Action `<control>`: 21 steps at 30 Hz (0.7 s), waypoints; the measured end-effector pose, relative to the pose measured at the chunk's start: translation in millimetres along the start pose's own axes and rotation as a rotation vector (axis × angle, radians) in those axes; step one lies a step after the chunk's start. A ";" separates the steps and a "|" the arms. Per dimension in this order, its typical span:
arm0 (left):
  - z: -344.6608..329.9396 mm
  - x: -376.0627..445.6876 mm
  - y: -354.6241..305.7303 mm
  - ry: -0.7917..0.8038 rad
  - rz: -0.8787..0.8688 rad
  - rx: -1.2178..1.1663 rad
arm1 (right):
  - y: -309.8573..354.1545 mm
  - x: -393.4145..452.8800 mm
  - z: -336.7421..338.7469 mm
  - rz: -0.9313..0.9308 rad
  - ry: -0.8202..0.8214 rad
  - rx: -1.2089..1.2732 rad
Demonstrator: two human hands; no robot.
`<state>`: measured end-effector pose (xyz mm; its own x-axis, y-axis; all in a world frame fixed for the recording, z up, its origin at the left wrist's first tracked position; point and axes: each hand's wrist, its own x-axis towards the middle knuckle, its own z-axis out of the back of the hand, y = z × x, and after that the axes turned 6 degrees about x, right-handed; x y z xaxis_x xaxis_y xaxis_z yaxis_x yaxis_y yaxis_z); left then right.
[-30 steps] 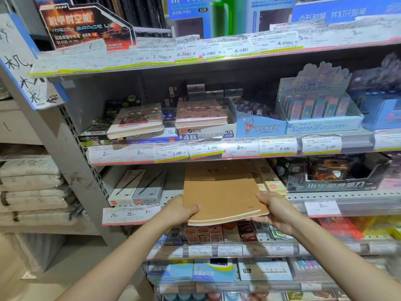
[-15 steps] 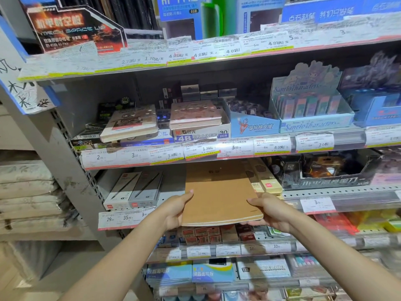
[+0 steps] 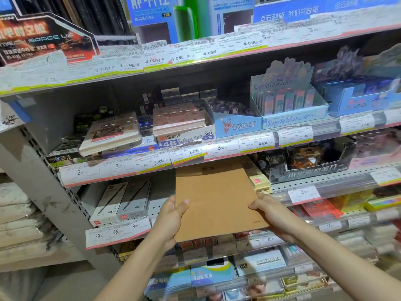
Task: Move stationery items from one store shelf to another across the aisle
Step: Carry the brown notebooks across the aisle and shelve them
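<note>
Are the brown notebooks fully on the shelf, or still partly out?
Partly out. The brown notebooks overhang the shelf's front edge, with the left hand and right hand gripping their near sides.

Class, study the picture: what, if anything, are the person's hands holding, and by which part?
Both hold the flat brown kraft-paper notebooks. The left hand has its grip on the left edge, the right hand on the right edge, near the front corner.

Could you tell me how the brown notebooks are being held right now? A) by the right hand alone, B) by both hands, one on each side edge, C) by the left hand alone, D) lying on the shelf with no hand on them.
B: the left hand grips the left edge of the brown notebooks and the right hand grips the right edge.
</note>
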<state>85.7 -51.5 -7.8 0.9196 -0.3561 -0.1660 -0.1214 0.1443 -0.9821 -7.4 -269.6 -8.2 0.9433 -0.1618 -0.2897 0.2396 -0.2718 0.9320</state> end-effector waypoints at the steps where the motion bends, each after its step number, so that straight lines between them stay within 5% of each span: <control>1: -1.9 -3.0 -2.8 0.017 -0.013 -0.009 | 0.5 -4.7 2.6 0.008 0.001 0.024; 21: -125.7 -29.1 -0.2 0.538 -0.061 -0.030 | -29.0 -124.1 87.0 0.262 -0.365 0.123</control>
<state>12.0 -157.2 -14.0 0.6052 -0.7865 -0.1230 -0.0911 0.0850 -0.9922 -151.3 -324.1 -18.3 0.8209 -0.5571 -0.1258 -0.0461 -0.2841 0.9577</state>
